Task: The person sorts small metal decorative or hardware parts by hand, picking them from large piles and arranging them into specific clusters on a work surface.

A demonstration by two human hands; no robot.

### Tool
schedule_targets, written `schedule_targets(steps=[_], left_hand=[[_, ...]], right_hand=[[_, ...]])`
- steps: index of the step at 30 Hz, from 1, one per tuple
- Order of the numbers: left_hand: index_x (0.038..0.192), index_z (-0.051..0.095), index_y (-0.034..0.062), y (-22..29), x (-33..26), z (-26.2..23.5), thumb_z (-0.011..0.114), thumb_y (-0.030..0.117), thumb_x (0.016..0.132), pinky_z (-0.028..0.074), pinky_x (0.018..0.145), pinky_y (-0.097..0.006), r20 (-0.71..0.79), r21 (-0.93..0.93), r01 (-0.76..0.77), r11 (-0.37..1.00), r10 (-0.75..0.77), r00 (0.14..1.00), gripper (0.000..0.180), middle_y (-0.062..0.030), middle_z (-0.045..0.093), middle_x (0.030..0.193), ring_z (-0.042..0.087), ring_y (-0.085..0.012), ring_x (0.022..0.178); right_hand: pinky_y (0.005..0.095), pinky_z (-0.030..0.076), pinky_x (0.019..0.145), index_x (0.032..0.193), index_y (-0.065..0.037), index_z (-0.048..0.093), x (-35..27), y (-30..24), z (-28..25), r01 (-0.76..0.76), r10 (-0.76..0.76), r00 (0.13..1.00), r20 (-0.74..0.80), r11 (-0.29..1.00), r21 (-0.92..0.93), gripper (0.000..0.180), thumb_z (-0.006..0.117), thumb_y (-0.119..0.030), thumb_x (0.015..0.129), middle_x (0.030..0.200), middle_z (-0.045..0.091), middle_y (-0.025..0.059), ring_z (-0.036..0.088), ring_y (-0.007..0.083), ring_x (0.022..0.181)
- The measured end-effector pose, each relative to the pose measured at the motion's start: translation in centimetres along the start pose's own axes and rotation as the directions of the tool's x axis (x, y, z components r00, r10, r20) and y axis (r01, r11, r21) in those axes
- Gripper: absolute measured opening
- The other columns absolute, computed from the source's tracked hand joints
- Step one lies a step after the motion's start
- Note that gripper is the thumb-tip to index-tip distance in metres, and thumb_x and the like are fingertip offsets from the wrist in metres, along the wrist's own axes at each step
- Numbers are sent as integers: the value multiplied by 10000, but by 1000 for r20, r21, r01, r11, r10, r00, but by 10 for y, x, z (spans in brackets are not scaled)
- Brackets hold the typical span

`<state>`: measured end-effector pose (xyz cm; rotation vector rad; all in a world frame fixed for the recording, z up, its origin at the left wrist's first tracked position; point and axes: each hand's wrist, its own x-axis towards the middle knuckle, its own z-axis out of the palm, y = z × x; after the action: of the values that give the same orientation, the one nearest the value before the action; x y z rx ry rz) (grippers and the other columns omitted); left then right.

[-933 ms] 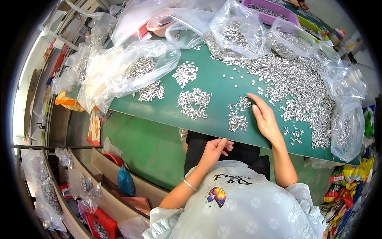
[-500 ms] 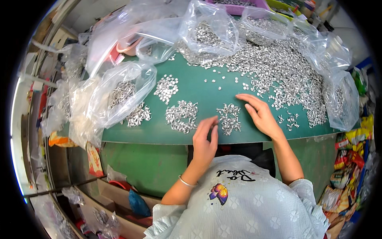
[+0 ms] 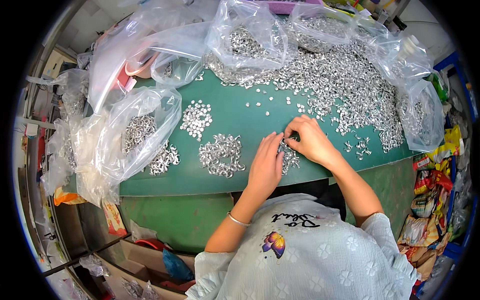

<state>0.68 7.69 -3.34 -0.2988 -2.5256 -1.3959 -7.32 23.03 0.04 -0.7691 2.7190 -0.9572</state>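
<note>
A small pile of metal parts [image 3: 289,159] was found near the table's [image 3: 240,120] front edge, directly beneath both hands. The left hand [image 3: 266,167] was laid half-curled against the pile's left side. The right hand's [image 3: 309,140] fingertips [image 3: 290,141] were pinched at the pile's top; whether a part was held cannot be told. A larger pile [image 3: 221,155] lay just left.

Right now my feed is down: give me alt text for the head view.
Both hands, left hand and right hand, meet over a small pile of silver metal parts on a green table. Two sorted piles lie left; a large loose heap and clear plastic bags surround them.
</note>
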Motion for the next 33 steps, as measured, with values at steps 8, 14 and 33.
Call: schedule_targets(steps=[8,14,33], left_hand=[[1290,499,-11,-1,2,0,610,-17,850,407,1028,-420,19,-5,1,1000,-1,1000,454,-212,537,1282,499,-380,1226],[1269,525,16,2,4,1,653,72,851,336,1079,-515,126,151,-151,977,132,983,441,-154,499,1336,446,-362,1283],[1277,528,40,-46,100,-39,771,151,754,423,916,-443,203,397,-97,913,15,979,587,-143,501,1202,499,-335,1071]], right_hand=[[332,464,649,904,-7,650,1,0,-3,-8,18,998,-57,983,183,144,693,-8,767,789,610,81,549,197,688],[309,460,616,940,1,649,28,5,-19,-73,93,991,-97,979,190,164,690,-9,781,769,622,74,529,160,649],[441,485,864,1053,27,590,54,22,-8,51,-50,998,-40,998,29,273,674,-50,806,1066,572,188,590,377,1010]])
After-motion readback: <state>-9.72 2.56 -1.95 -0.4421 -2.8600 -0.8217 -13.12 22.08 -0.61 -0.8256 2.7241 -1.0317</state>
